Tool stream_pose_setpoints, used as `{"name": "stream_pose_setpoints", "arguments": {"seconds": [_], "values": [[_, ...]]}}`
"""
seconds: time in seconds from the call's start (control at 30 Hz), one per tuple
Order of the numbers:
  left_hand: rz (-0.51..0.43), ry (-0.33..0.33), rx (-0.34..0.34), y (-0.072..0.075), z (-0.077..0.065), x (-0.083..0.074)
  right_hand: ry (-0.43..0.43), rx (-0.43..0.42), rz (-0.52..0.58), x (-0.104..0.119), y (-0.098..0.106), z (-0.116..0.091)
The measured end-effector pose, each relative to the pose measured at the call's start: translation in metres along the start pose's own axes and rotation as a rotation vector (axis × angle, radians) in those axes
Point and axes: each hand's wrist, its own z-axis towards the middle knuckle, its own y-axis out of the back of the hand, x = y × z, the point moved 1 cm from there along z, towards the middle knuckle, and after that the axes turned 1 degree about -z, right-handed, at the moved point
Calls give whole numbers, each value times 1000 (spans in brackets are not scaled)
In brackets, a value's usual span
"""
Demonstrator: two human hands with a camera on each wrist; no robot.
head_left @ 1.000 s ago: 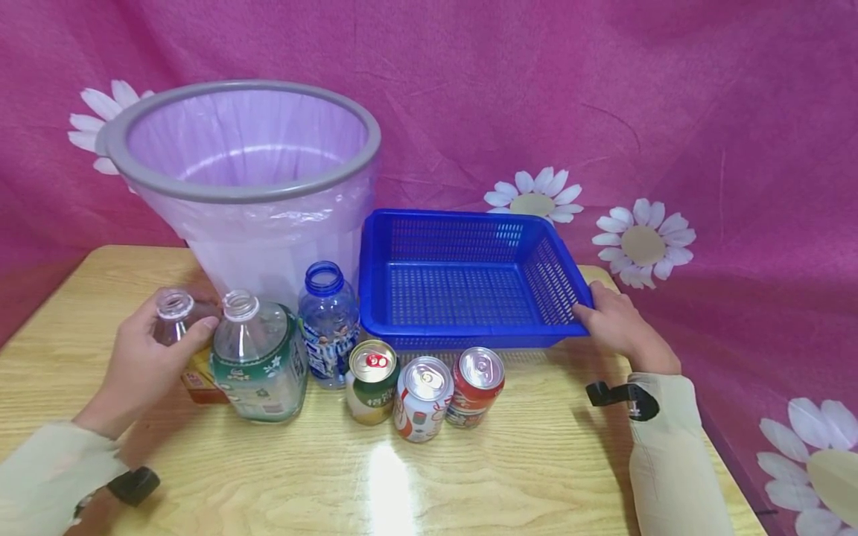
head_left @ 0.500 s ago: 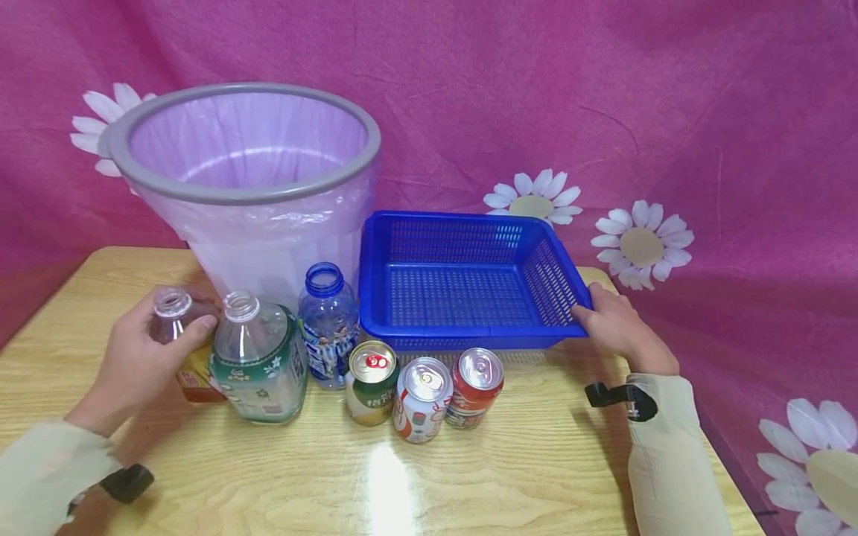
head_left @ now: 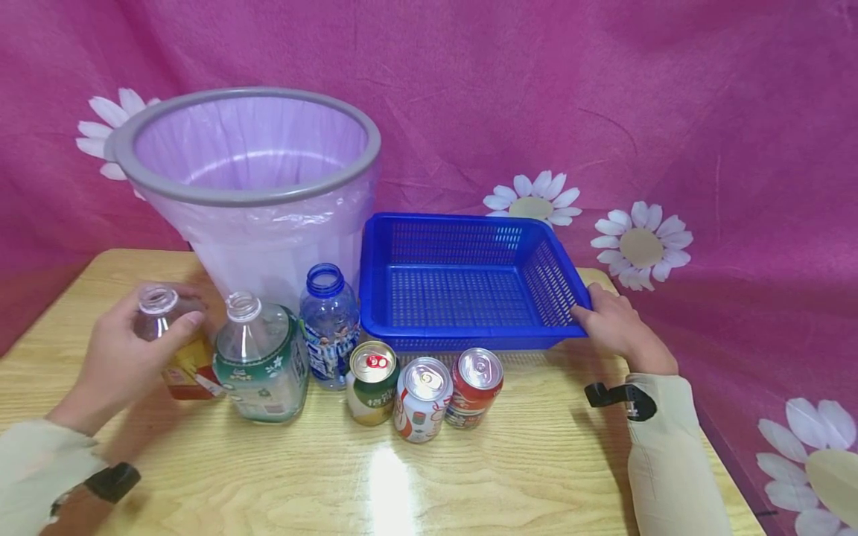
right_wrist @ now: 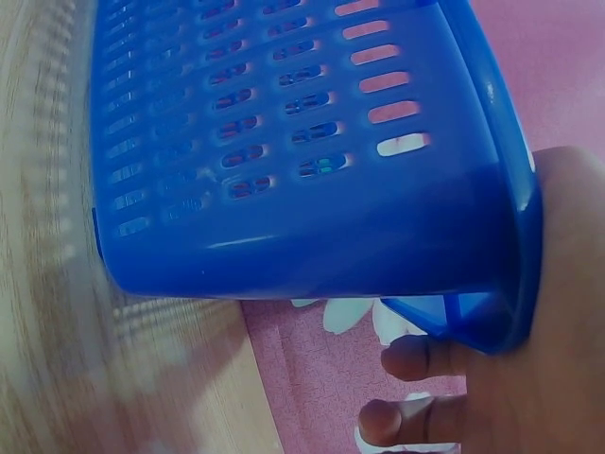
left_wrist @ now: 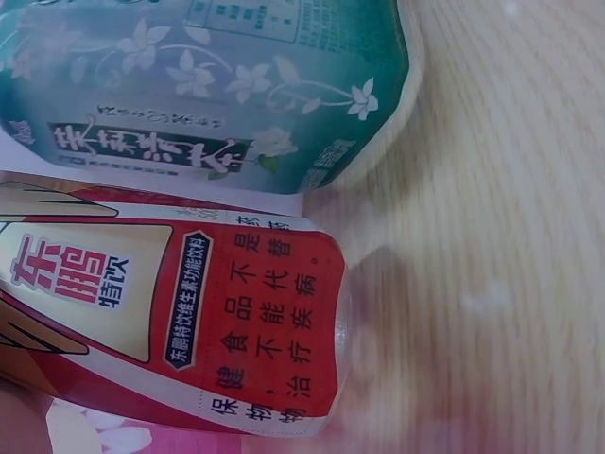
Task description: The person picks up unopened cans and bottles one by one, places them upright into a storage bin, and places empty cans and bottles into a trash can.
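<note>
My left hand (head_left: 130,346) grips a clear open-necked drink bottle (head_left: 191,368) with a red and yellow label. In the left wrist view this drink bottle (left_wrist: 274,322) stands beside a larger green-labelled bottle (left_wrist: 255,104), with the tabletop below. To its right in the head view are the green-labelled bottle (head_left: 264,376) and a blue-necked bottle (head_left: 330,327). My right hand (head_left: 620,324) holds the right rim of a blue plastic basket (head_left: 462,331), thumb over the edge. From the right wrist, the basket's slotted side (right_wrist: 302,227) and two fingertips (right_wrist: 406,359) below the rim show.
A bin (head_left: 268,201) with a grey rim and a translucent liner stands at the back left. Three drink cans stand in front of the basket: a green-gold can (head_left: 372,394), a white can (head_left: 422,409) and a red can (head_left: 474,394). Pink flowered cloth (head_left: 456,97) hangs behind.
My left hand has shifted left with the red-labelled drink bottle, widening the gap to the green-labelled bottle. My right hand stays on the basket rim.
</note>
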Motion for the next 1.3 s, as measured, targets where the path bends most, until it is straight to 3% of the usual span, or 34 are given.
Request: {"name": "stream_pose_setpoints", "arguments": {"seconds": [0.27,0.63,0.93,1.13,1.3], "values": [[9,-1,-6,12,3,-1,-30,41,35,1,0,-1],[23,-44,-38,30,8,-7,-10,13,-7,1,1,-1],[30,-83,-103,43,12,-12,-6,20,-12,1,1,0],[52,-79,-110,52,15,-17,-6,19,-14,1,1,1],[7,-124,-99,57,21,-26,-12,21,-10,1,1,0]]}}
